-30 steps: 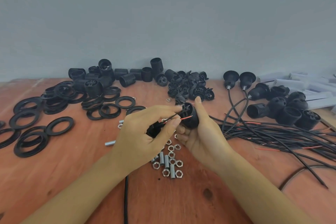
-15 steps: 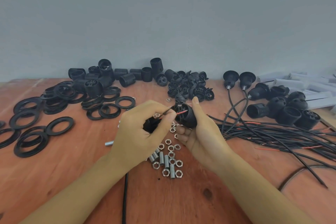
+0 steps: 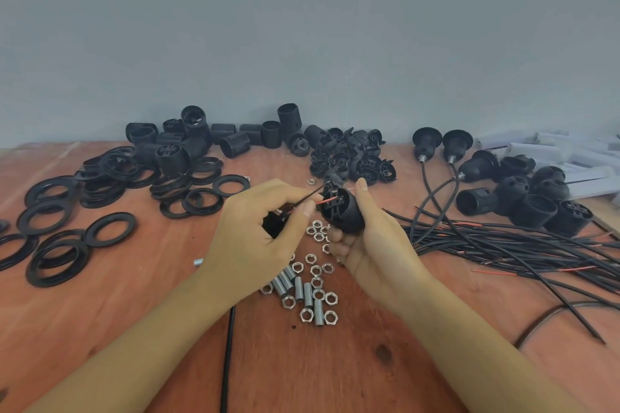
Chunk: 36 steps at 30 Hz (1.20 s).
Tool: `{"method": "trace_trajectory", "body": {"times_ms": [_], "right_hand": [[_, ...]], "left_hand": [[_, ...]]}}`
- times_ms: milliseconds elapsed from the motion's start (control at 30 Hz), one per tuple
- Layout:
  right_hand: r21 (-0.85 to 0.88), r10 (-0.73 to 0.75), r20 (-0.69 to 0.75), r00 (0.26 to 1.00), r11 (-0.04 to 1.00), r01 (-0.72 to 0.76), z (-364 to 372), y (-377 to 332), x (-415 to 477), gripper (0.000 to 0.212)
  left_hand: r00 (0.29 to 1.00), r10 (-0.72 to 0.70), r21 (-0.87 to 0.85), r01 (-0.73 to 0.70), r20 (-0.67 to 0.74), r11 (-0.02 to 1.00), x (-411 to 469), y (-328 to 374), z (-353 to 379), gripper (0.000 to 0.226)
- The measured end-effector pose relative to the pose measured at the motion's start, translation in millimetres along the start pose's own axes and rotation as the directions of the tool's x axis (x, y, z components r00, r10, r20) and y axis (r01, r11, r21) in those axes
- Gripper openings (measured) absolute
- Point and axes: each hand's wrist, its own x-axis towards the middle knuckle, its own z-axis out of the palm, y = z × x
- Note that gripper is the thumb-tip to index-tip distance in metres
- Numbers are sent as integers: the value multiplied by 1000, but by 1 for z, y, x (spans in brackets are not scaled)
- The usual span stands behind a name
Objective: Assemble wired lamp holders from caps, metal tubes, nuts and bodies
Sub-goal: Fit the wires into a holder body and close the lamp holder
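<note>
Hands holding a lamp holder body (image 3: 345, 216) and wire ends (image 3: 327, 200) just above the surface (image 3: 134, 312).
The right hand (image 3: 374, 246) grips the black ribbed body from below, its slotted end turned toward the left hand (image 3: 253, 240). The left hand pinches the thin red and black wire ends touching that end, with a dark part (image 3: 273, 228) curled in its palm. Nuts (image 3: 317, 270) and metal tubes (image 3: 298, 288) lie beneath.

The left hand (image 3: 255, 238) curls around a black part (image 3: 273, 228), hiding most of it. The right hand (image 3: 372, 245) covers the lower side of the lamp holder body (image 3: 344, 211) and some nuts (image 3: 315, 270). A black cable (image 3: 228, 362) passes beneath the left forearm (image 3: 151, 339) and leaves the bottom edge. Blurred pale objects (image 3: 583, 157) and the wire bundle (image 3: 520, 245) are cut off at right.
</note>
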Motion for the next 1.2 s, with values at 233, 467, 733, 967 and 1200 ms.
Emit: {"method": "trace_trajectory", "body": {"times_ms": [233, 467, 733, 967, 1200], "right_hand": [[4, -12, 0, 1000, 1000, 12, 1, 1, 0, 42], [-69, -83, 0, 997, 994, 83, 0, 3, 0, 42], [-118, -139, -12, 990, 984, 137, 0, 5, 0, 45], [-177, -234, -21, 972, 958, 227, 2, 5, -2, 40], [-197, -268, -14, 963, 945, 260, 4, 3, -4, 32]], "left_hand": [[1000, -5, 22, 5, -23, 1000, 0, 4, 0, 8], [1000, -20, 46, 20, -9, 999, 0, 1, 0, 7], [1000, -14, 74, 14, 2, 997, 1, 0, 0, 9], [999, -23, 93, 21, 25, 995, 1, 1, -1, 8], [998, -45, 84, 41, 49, 996, 1, 1, -2, 8]]}}
